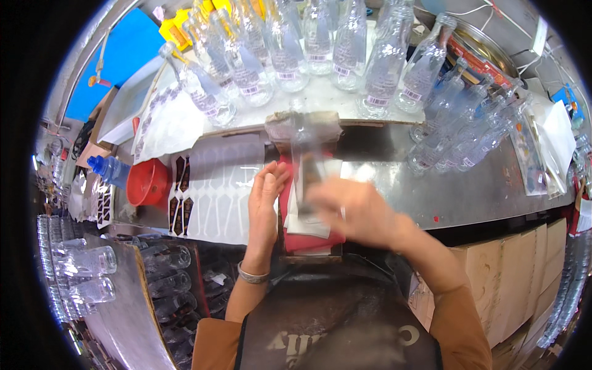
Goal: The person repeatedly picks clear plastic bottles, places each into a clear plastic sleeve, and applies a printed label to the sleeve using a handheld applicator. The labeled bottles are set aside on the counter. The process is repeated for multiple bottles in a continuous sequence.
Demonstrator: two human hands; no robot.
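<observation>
A clear glass bottle [302, 135], blurred by motion, lies in front of me with its neck toward the far side, over a cloth-covered block [330, 126]. Below it is a red pad [320, 242] with white paper [308, 227] on it. My left hand [266, 192] is open just left of the bottle, fingers stretched out and raised. From the right, my right hand [354, 206] reaches to the bottle's near end; its fingers are smeared by motion, so their grip does not show. A sheet of dark bottle-shaped labels [180, 200] lies left, beside a mostly peeled backing sheet [225, 206].
Several clear bottles [287, 61] with printed fronts stand on the raised white shelf [246, 115] at the back. More bottles [462, 139] stand at right on the metal bench [394, 203]. A red bucket [148, 183] is at left. Cardboard boxes [499, 274] stand below right.
</observation>
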